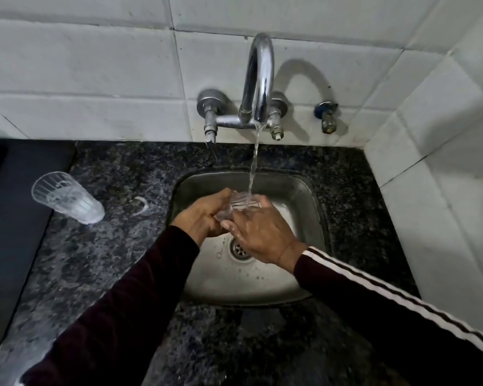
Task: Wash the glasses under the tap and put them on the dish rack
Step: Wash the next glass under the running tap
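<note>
A clear ribbed glass (239,203) is held over the steel sink (304,190), tilted with its mouth up toward the running stream from the chrome tap (258,79). My left hand (204,215) grips it from the left and my right hand (260,232) wraps it from the right; most of the glass is hidden between the fingers. Water falls into its mouth. A second clear glass (67,197) stands on the dark granite counter (109,246) at the left, apart from both hands.
A dark flat mat or tray (17,213) lies at the far left of the counter. A small valve (327,118) sticks out of the white tiled wall right of the tap. The tiled side wall closes in at the right. The sink drain (239,249) is below my hands.
</note>
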